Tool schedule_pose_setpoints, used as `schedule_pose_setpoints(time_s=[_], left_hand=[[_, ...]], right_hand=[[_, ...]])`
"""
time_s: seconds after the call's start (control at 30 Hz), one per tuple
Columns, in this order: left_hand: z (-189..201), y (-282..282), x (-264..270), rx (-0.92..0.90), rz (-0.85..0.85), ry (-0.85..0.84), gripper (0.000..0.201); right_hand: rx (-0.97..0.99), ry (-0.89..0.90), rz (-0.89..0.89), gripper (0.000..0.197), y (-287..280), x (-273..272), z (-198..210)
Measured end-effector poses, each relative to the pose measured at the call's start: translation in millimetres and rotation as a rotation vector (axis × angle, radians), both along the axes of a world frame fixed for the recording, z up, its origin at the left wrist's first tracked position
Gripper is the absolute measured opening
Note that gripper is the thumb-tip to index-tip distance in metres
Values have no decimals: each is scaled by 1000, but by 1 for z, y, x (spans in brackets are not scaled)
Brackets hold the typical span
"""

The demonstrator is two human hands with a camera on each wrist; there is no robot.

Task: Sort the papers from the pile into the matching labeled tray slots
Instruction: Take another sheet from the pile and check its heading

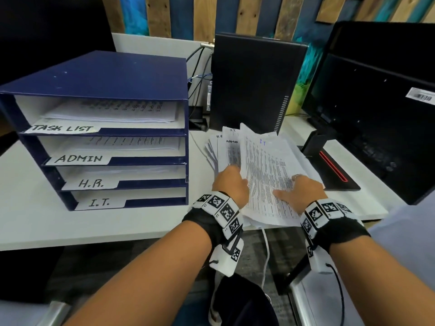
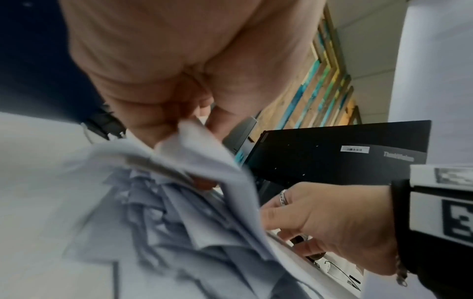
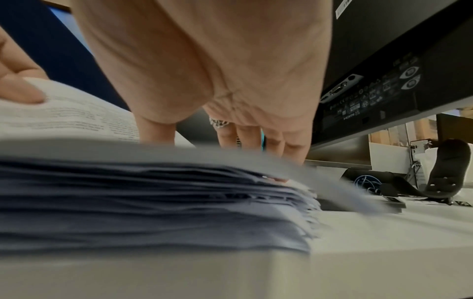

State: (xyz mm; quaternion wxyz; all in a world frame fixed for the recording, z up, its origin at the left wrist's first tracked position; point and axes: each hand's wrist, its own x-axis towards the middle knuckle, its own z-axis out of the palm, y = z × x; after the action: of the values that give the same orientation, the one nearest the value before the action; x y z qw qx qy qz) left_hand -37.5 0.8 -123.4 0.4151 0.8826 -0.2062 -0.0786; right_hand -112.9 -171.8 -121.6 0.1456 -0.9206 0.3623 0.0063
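Left hand [image 1: 231, 184] pinches the lifted left edge of the top sheet [image 1: 266, 165] marked IT; right hand [image 1: 303, 191] presses flat on it, fingers straight. Leftward on the white surface [image 1: 35, 208] stands the blue tray [image 1: 94, 128], beside the paper pile [image 1: 223, 151].

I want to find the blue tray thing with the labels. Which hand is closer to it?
Left. The left hand grips the papers on the side facing the blue tray; the right hand rests on the pile's far side.
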Motion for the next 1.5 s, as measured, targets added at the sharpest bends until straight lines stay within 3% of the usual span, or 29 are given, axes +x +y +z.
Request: schedule_pose_setpoints(time_s=[0.17,0.23,0.37,0.43,0.53,0.57,0.63,0.77,0.87,1.2,1.5], left_hand=[[-5,16,-8,-243,41,76,29],[-7,24,-9,-335,66,95,27],[-2,47,-21,-564,54,184,34],[4,63,-31,-656,16,247,33],[10,88,-43,-659,-19,285,33],[12,95,-47,-640,-22,288,33],[13,109,-54,-630,0,270,28],[13,138,-64,-656,156,157,16],[4,164,-69,-551,285,90,11],[-70,268,-75,-246,680,167,36],[-60,310,-52,-181,791,169,41]], right_hand=[[14,-139,-34,83,3,0,5],[90,-286,-46,95,4,-2,10],[397,-675,-50,100,10,-14,36],[521,-816,-31,88,15,-25,47],[541,-871,46,32,24,-43,53],[580,-895,68,23,30,-50,53],[683,-930,120,23,47,-62,50],[780,-927,182,32,89,-81,37],[792,-842,199,36,119,-84,21],[985,-480,231,25,231,-61,-48],[1037,-329,234,13,258,-55,-62]])
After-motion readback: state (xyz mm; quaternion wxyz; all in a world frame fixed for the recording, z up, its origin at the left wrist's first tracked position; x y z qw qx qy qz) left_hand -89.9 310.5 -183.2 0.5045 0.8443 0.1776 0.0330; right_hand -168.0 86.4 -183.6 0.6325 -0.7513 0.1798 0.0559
